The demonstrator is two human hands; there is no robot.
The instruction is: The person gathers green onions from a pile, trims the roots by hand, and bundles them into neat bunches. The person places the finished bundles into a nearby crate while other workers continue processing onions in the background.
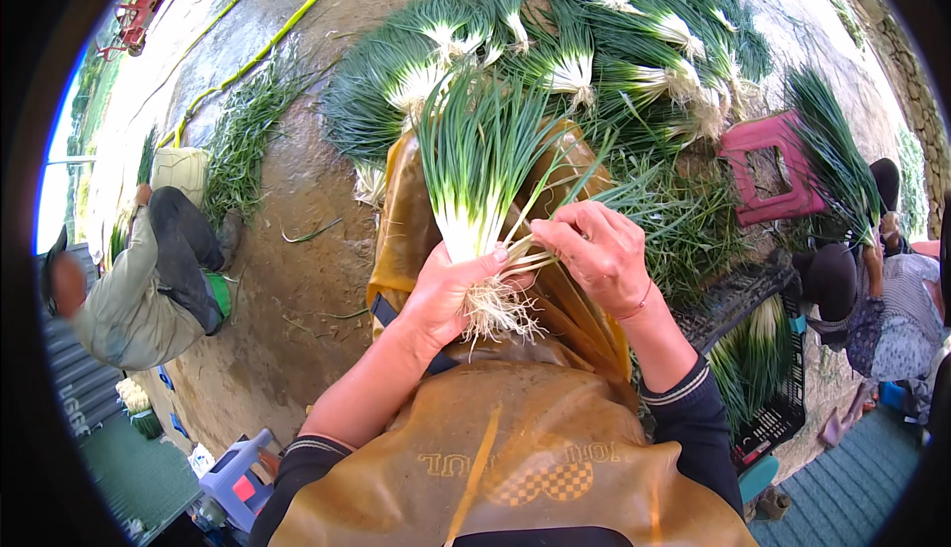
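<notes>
A bunch of green onions [475,168] stands over my lap, its green tops pointing away from me and its stringy roots [501,309] towards me. My left hand [449,287] is wrapped around the white stems just above the roots, thumb across the front. At the bunch's right side, my right hand [598,253] pinches a few thin stalks that splay out from the rest. The fingertips are partly hidden behind the curled hand. Beneath both hands lies a brown waterproof apron [520,428], which covers my lap and knees.
Several bundles of green onions [568,71] lie on the wet ground ahead. Trimmed leaves [691,227] are heaped at my right, by a pink stool [732,138] and a black crate [795,391] holding onions. People sit on both sides; the right one holds a bunch [836,146]. A yellow hose [297,15] runs ahead left.
</notes>
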